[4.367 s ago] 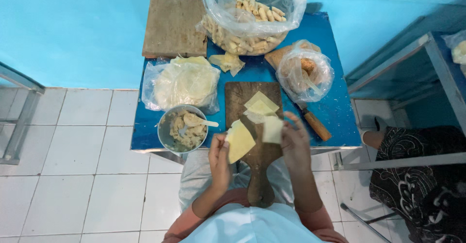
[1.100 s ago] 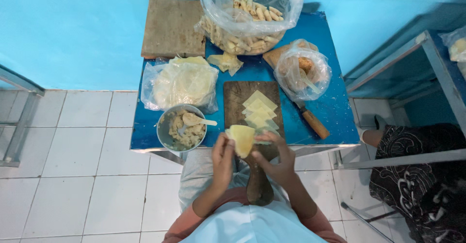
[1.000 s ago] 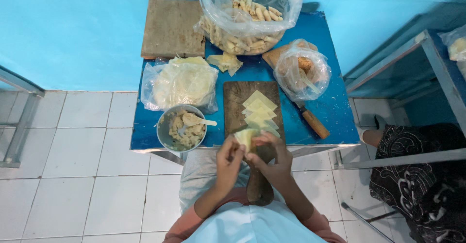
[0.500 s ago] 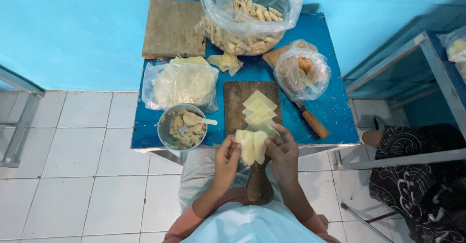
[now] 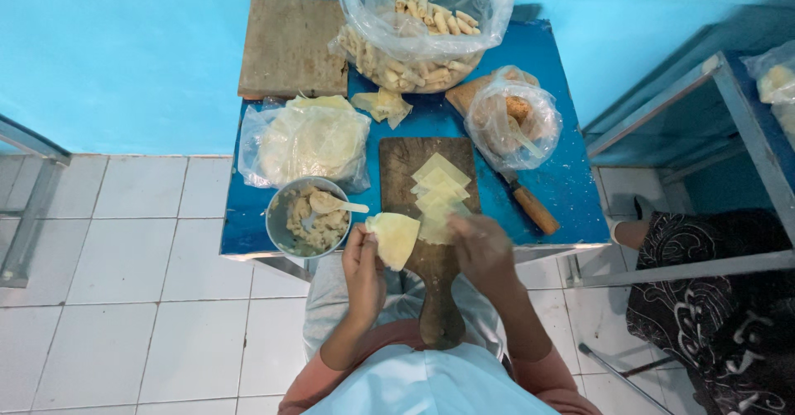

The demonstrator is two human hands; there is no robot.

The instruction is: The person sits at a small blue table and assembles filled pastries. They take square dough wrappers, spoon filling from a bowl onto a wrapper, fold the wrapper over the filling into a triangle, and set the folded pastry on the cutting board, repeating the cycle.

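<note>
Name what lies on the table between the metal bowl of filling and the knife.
In the head view, the wooden board with stacked wrappers lies between bowl and knife.

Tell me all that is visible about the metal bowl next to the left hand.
The metal bowl is round, grey and looks like steel or aluminium. It stands upright at the near left edge of the blue table. Inside is a pale beige lumpy filling that covers most of the bottom, and a pale spoon lies in it with its handle over the right rim. The bag of wrappers lies just behind it and seems to touch it. The left hand is close to its right side, apparently not touching.
</note>
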